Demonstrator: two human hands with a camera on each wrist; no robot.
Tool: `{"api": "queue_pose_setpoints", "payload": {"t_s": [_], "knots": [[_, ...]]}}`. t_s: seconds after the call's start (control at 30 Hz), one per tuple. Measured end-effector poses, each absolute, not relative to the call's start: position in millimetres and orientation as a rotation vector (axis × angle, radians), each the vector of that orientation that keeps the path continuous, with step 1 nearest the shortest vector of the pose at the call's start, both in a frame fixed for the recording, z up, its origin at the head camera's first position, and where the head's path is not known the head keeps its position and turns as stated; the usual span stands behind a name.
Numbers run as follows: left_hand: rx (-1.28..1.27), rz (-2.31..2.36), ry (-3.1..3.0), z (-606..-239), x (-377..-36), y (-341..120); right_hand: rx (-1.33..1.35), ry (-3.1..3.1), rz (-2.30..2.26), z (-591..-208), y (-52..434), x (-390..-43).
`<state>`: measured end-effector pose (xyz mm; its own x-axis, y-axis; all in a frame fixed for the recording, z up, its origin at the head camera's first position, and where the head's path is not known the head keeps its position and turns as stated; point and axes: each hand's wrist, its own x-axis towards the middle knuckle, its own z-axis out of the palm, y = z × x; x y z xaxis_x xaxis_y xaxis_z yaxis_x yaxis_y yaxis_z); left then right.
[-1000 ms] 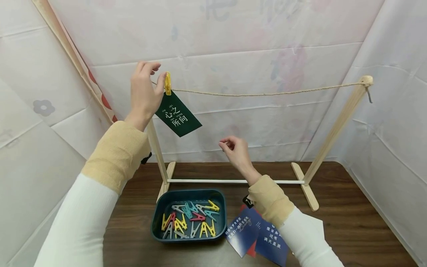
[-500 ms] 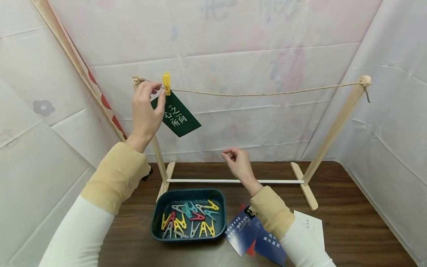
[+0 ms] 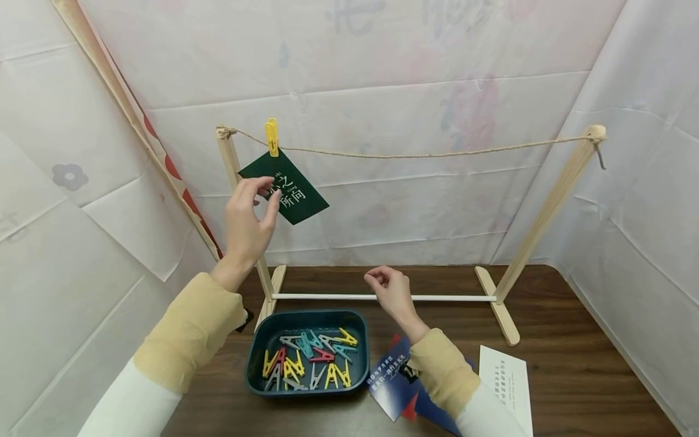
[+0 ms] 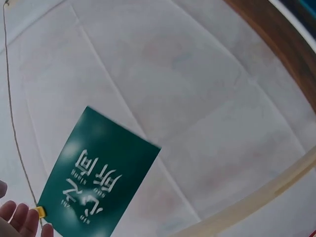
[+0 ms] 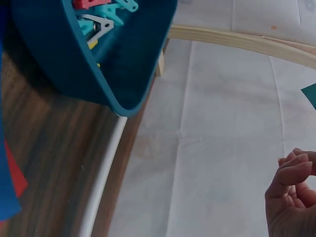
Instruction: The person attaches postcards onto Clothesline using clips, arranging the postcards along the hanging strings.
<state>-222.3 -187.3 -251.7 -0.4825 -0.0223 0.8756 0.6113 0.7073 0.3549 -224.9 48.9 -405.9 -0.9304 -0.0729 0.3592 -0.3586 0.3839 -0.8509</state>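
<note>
A dark green card (image 3: 303,203) with white characters hangs tilted from a rope (image 3: 415,156), pinned near its upper corner by a yellow clothespin (image 3: 272,138). My left hand (image 3: 247,227) is just in front of the card's lower left part in the head view, thumb and fingers apart with nothing between them. Low over the table, near the white crossbar (image 3: 459,298), my right hand (image 3: 395,298) has its fingers loosely curled with thumb near forefinger. The right wrist view shows no object in that hand (image 5: 294,190). The left wrist view shows the whole print on the card (image 4: 101,173).
A wooden stand (image 3: 551,224) carries the rope between two posts. Below it, a dark teal tray (image 3: 306,394) holds several coloured clothespins (image 3: 322,354). Blue cards (image 3: 389,388) with a red piece (image 3: 409,410) lie right of it, and a white card (image 3: 508,379) lies farther right.
My left hand has come down from beside the yellow clothespin to in front of the card. My right hand has lowered toward the table. The card still hangs from the rope.
</note>
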Motion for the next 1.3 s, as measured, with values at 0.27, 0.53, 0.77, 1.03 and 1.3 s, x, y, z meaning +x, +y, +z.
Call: {"api": "queue_pose_setpoints", "payload": {"t_s": [0.27, 0.53, 0.77, 1.03, 1.3], "knots": [[-0.469, -0.864, -2.008, -280, -210, -186, 0.317, -2.440, 1.660, -425, 48, -215], [-0.447, -0.921, -2.130, -308, -198, -181, 0.299, -2.507, 1.633, -448, 48, -207], [-0.411, -0.958, -2.223, -331, -192, -177, 0.305, -2.556, 1.595, -462, 46, -199], [-0.369, -0.964, -2.312, -360, -184, -175, 0.267, -2.615, 1.551, -480, 45, -194], [-0.344, -0.959, -2.410, -384, -178, -177, 0.245, -2.717, 1.567, -492, 44, -190]]}}
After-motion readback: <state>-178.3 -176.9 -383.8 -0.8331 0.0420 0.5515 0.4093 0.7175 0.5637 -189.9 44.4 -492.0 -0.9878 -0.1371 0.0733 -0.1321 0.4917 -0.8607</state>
